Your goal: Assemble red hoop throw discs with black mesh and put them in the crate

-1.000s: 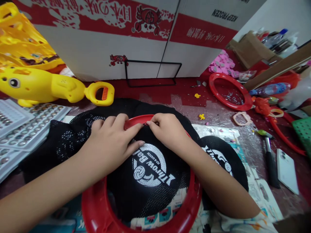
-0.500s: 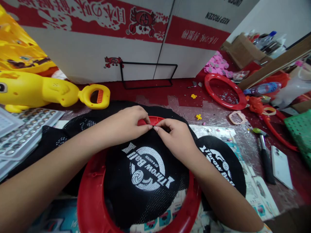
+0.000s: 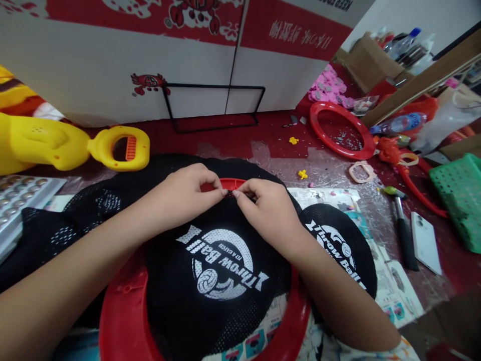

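Note:
A black mesh cloth [image 3: 169, 286] with white "Throw Ball" print lies across a large red plastic ring [image 3: 126, 311]. At the ring's far edge, my left hand [image 3: 197, 188] pinches the cloth's rim between thumb and forefinger. My right hand [image 3: 265, 203] pinches the same rim just beside it, with a small gap between the fingertips. Part of the ring is hidden under the cloth and my forearms. Another printed black cloth disc [image 3: 366, 250] lies to the right, partly behind my right forearm. More black mesh [image 3: 71, 235] is bunched on the left.
A white and red carton [image 3: 195, 62] stands at the back behind a black wire frame [image 3: 216, 86]. A yellow plastic toy [image 3: 75, 143] lies left. Right are a hammer [image 3: 406, 240], a phone [image 3: 426, 243], another red ring [image 3: 319, 125] and a green basket [image 3: 460, 205].
The view has shifted a little, so the scene sits further left and higher. My fingertips have moved slightly apart along the cloth's rim, both still pinching it.

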